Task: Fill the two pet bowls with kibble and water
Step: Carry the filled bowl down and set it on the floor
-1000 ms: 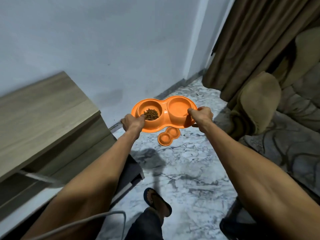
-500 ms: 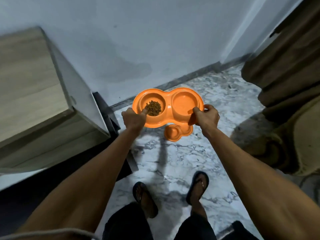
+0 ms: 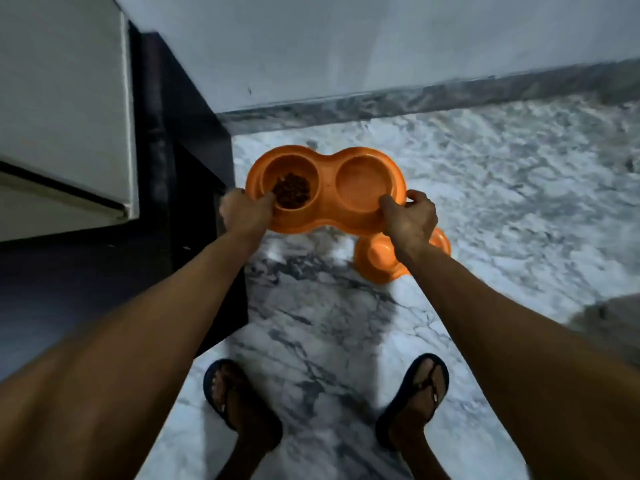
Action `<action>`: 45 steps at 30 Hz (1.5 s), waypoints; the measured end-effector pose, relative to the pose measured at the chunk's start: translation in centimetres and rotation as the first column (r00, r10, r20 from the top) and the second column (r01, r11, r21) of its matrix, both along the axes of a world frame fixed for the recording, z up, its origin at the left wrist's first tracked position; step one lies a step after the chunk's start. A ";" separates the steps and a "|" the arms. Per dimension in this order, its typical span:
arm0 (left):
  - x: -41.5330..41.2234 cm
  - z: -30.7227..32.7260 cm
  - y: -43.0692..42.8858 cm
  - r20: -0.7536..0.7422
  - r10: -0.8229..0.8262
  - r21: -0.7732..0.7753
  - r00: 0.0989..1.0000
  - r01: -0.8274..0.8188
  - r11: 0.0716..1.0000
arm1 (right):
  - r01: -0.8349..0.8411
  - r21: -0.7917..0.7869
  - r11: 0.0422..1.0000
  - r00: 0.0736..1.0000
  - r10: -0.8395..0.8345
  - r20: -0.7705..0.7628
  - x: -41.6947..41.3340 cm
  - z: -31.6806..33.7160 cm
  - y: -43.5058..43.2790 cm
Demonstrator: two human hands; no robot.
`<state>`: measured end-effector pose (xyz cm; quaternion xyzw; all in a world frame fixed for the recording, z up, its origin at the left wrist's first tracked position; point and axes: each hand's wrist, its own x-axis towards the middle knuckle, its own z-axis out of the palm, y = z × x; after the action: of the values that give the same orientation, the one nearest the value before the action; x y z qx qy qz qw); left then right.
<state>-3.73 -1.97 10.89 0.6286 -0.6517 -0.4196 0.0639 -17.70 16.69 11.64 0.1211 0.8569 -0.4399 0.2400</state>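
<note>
One wide-angle view, worn on the person's head, looks steeply down and forward along both bare forearms. The left hand (image 3: 244, 213) and right hand (image 3: 411, 220), gripping the orange double bowl (image 3: 327, 190), sit mid-frame at full reach. Sandalled feet (image 3: 420, 389) lie at the bottom edge; wall (image 3: 346, 46) and marble floor (image 3: 512, 202) fill the rest, somewhat blurred, perhaps curved by the lens.

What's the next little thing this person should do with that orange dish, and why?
Probably lower the orange dish, kept level, onto the floor beside the second orange dish. Both the left hand and right hand grip its ends in the air, kibble already sits in its left well, and tilting could spill it.
</note>
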 end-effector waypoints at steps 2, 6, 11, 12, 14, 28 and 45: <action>-0.2 -5.3 -0.5 0.026 0.018 -0.002 1.000 -0.018 1.000 | -0.016 0.012 1.000 1.000 0.016 0.004 -0.6 -5.9 -0.8; -0.3 -14.6 -1.4 0.060 0.080 0.022 0.995 -0.081 0.996 | -0.052 0.025 0.998 0.998 0.051 0.022 -1.2 -16.8 -2.0; 0.4 -23.0 -2.1 0.091 0.138 0.088 0.986 -0.146 0.985 | -0.132 0.088 0.987 0.991 0.129 0.047 -0.8 -24.2 -3.6; 0.6 -24.1 -2.1 0.098 0.144 0.095 0.985 -0.153 0.984 | -0.144 0.101 0.984 0.989 0.139 0.058 -0.7 -25.2 -3.9; 0.9 -26.0 -2.4 0.110 0.152 0.097 0.982 -0.163 0.982 | -0.166 0.119 0.979 0.984 0.158 0.077 -0.4 -26.7 -4.4; 1.7 -30.7 -3.1 0.176 0.160 0.125 0.971 -0.183 0.975 | -0.283 0.243 0.928 0.958 0.261 0.119 0.8 -32.0 -4.5; -5.5 -27.7 13.9 0.121 0.153 0.183 0.981 -0.173 0.968 | -0.139 0.366 0.920 0.987 0.159 -0.026 -9.1 -26.4 9.3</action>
<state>-9.21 11.97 -16.83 0.7046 -0.5566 -0.4402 0.0026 -26.76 25.97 -14.76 0.0856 0.9363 -0.2577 0.2226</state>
